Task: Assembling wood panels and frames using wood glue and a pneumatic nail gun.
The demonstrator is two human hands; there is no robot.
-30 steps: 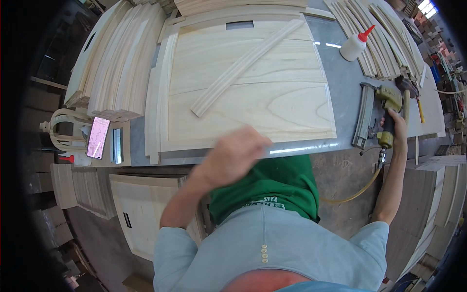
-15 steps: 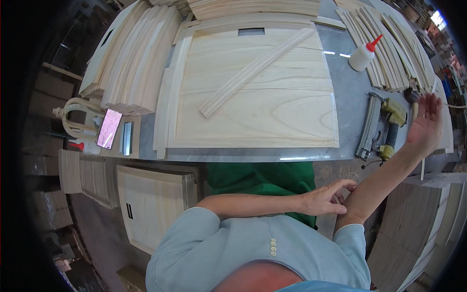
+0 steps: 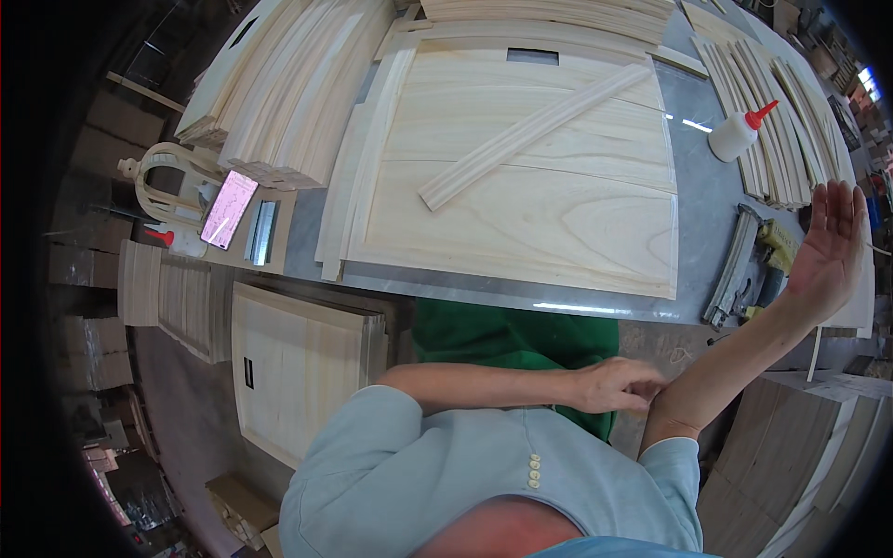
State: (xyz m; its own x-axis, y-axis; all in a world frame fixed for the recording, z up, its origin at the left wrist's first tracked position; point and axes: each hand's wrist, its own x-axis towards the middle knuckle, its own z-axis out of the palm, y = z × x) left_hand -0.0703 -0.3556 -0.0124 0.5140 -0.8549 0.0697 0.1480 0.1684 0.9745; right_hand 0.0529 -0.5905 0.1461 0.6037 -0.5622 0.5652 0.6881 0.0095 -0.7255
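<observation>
My right hand (image 3: 826, 256) is raised over the right end of the workbench, open, with fingers extended and nothing in it. My left hand (image 3: 616, 384) reaches across my body to my right forearm near the elbow. Its fingers are curled against the skin, slightly blurred, with no object showing in them. Below my right hand a yellow-green and black nail gun (image 3: 774, 251) lies on the bench, partly hidden by that arm. Straight ahead lies a pale framed wooden panel (image 3: 558, 219) with a small rectangular slot. A grooved wooden strip (image 3: 530, 139) rests diagonally across it.
A white glue bottle (image 3: 733, 138) with a red nozzle stands near stacked wooden strips (image 3: 758, 149). Stacked panels (image 3: 298, 102), a lit phone (image 3: 229, 210) and a metal bar (image 3: 261, 232) are at left. More panels (image 3: 302, 358) stand below the bench edge; stacked boards (image 3: 772, 456) are at lower right.
The view has shifted, so the bench appears farther right and tilted. My left hand's fingers have curled in more against my right forearm. My right hand stays raised and open.
</observation>
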